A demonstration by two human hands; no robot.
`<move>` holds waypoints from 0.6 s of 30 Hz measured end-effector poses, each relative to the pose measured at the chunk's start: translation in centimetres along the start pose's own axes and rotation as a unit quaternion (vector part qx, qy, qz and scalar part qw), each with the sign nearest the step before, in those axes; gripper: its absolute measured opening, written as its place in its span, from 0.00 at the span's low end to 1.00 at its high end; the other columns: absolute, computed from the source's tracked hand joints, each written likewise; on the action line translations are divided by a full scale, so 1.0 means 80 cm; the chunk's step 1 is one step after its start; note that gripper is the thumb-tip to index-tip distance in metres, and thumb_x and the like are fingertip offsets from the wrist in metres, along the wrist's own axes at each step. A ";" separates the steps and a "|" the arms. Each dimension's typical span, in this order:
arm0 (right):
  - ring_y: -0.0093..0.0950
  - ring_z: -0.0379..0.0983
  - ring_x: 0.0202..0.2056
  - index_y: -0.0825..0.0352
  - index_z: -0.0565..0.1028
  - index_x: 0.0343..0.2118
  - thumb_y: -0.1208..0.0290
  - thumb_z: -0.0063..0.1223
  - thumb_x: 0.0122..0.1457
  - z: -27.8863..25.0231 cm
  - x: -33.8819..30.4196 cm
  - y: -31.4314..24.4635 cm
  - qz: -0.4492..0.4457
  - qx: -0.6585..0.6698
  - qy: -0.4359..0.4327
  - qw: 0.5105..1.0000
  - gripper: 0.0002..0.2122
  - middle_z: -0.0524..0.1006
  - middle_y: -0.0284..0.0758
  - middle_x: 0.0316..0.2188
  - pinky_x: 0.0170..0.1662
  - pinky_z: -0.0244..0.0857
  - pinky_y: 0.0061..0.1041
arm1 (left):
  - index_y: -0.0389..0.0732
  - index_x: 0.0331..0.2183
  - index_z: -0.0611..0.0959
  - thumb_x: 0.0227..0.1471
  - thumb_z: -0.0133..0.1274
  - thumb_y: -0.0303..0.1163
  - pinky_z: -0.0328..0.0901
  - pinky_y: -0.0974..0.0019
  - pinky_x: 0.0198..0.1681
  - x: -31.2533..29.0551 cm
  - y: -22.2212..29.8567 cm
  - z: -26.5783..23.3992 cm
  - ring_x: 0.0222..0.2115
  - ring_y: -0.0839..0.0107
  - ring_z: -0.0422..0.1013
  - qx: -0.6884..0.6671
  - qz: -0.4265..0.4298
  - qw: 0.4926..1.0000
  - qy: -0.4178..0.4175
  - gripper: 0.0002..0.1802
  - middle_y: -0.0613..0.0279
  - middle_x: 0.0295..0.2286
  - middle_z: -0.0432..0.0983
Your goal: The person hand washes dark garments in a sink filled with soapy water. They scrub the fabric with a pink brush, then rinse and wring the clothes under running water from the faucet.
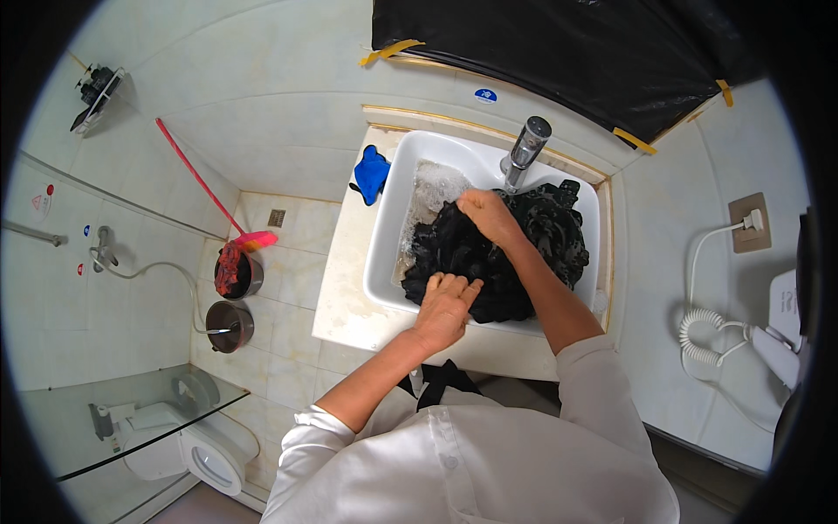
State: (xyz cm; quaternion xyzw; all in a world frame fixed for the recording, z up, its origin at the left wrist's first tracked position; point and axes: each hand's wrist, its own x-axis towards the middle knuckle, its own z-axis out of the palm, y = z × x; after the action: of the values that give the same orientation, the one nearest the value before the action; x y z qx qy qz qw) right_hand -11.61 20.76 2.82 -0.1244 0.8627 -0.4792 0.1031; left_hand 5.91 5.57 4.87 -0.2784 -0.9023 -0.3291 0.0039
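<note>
A heap of wet black clothing (463, 253) fills much of the white washbasin (380, 262). My right hand (489, 217) is closed in a fist on a fold of it, towards the back of the basin below the tap. At the near side, my left hand (445, 307) bends its fingers into the same cloth; its fingertips are partly sunk in the folds. Foamy water (436, 185) shows at the basin's left side, and suds also streak the darker cloth on the right. The cloth's exact garment kind cannot be made out.
A chrome tap (527, 150) rises behind the basin. Blue cloth or gloves (371, 175) lie on the counter's left end. Two buckets (230, 327) stand on the floor beside a pink broom (253, 240). A white hair dryer (781, 341) with a coiled cord hangs at right.
</note>
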 end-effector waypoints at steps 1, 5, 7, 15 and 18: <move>0.23 0.63 0.23 0.71 0.73 0.27 0.65 0.52 0.61 -0.005 -0.001 -0.009 -0.027 0.053 0.020 0.998 0.13 0.67 0.40 0.20 0.30 0.62 0.31 | 0.35 0.52 0.78 0.35 0.62 0.19 0.55 0.53 0.57 0.003 -0.008 0.002 0.44 0.56 0.67 0.041 0.017 0.999 0.022 0.35 0.55 0.37 0.70; 0.22 0.61 0.23 0.71 0.73 0.30 0.67 0.54 0.62 -0.017 -0.024 -0.038 -0.033 0.130 0.109 0.985 0.11 0.65 0.37 0.18 0.31 0.62 0.29 | 0.43 0.45 0.82 0.31 0.59 0.17 0.55 0.49 0.60 0.013 -0.045 -0.004 0.47 0.56 0.68 0.093 0.009 0.995 0.046 0.32 0.57 0.37 0.71; 0.28 0.67 0.24 0.71 0.74 0.32 0.67 0.55 0.62 -0.023 -0.038 -0.040 -0.031 0.031 0.108 0.993 0.10 0.69 0.38 0.20 0.33 0.63 0.31 | 0.41 0.45 0.82 0.30 0.64 0.21 0.57 0.51 0.60 0.011 -0.058 -0.016 0.49 0.53 0.66 0.039 -0.026 0.999 0.004 0.32 0.54 0.41 0.70; 0.47 0.65 0.55 0.66 0.68 0.54 0.52 0.57 0.59 0.011 -0.008 0.001 -0.133 -0.194 0.043 0.971 0.27 0.68 0.45 0.54 0.56 0.62 0.40 | 0.34 0.65 0.49 0.34 0.76 0.44 0.54 0.48 0.61 0.000 -0.054 -0.022 0.56 0.38 0.55 -0.002 -0.236 0.959 0.154 0.68 0.31 0.57 0.51; 0.49 0.53 0.67 0.60 0.57 0.67 0.42 0.60 0.52 0.061 0.025 0.004 -0.002 -0.226 -0.117 0.967 0.44 0.53 0.46 0.69 0.65 0.55 0.43 | 0.34 0.66 0.46 0.30 0.78 0.44 0.56 0.47 0.61 0.013 -0.057 -0.003 0.57 0.39 0.55 -0.027 -0.272 0.945 0.179 0.74 0.32 0.58 0.54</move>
State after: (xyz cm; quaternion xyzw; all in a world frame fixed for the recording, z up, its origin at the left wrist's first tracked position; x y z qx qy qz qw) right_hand -12.11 16.40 -0.06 -0.2017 0.9303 -0.2541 0.1710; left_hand 2.69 3.12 2.57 0.0408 -0.9189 -0.3865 0.0677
